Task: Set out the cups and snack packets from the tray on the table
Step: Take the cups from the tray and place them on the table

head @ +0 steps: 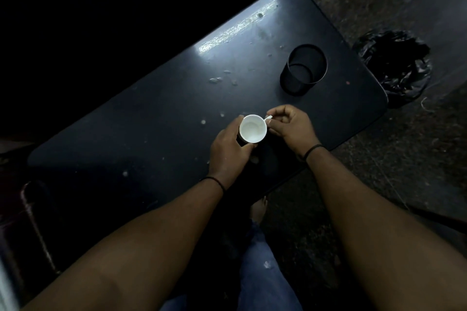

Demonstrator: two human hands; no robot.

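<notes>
The cup (253, 129) is sitting just below frame centre, mouth up, white inside showing & looking empty, dark outer wall. Its little white handle (268, 117) is pointing to the upper right, so that's the axis that matters: handle toward the right hand, body toward the left.

Left hand (228, 149) is wrapping the cup's wall from the lower left, fingers curled round it, holding it. Right hand (290, 126) is coming in from the right, thumb & forefinger narrowed to a pinch at the handle, touching it as far as I can tell. Both hands are on it; right is the one nearer the handle.

Can't tell if the cup base is resting on the counter (151, 118) or being held just above it, too dark under the left hand. Probably it's being set down or turned, w/ the handle swinging about the left-hand grip.

Outward: a black mesh holder (304, 69) is standing upright well apart, upper right of the cup, empty. Pale specks are dotting the counter. A black bag (396, 68) is lying on the floor past the counter's right edge. No tray or snack packets in view.
</notes>
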